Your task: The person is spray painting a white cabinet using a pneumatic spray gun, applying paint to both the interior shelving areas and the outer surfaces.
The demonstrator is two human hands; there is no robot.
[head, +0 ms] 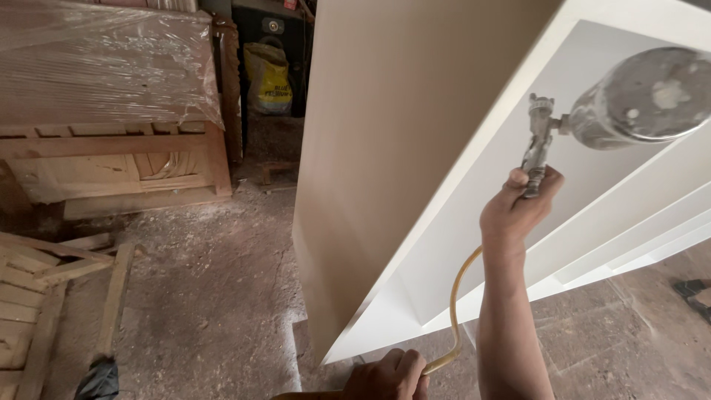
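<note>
Our right hand [518, 207] is closed around the handle of the spray gun [541, 144], raised near the inside of the white cabinet [415, 148]. Our left hand [389, 374] grips the yellow hose [455, 296] low down. If the hose pulls tight, we think the gun can jerk and touch the painted panel. The round cup [644, 96] is tilted, so paint may leak.

Plastic-wrapped wooden furniture [104, 67] sits top left on the dusty floor [215, 296], carved wooden frame [111, 167] right below it. Wooden slat frames [44, 296] lie at the left edge; yellow sack [268, 78] stands in the dark gap at top centre. Sandalled foot [692, 292] at right edge.
</note>
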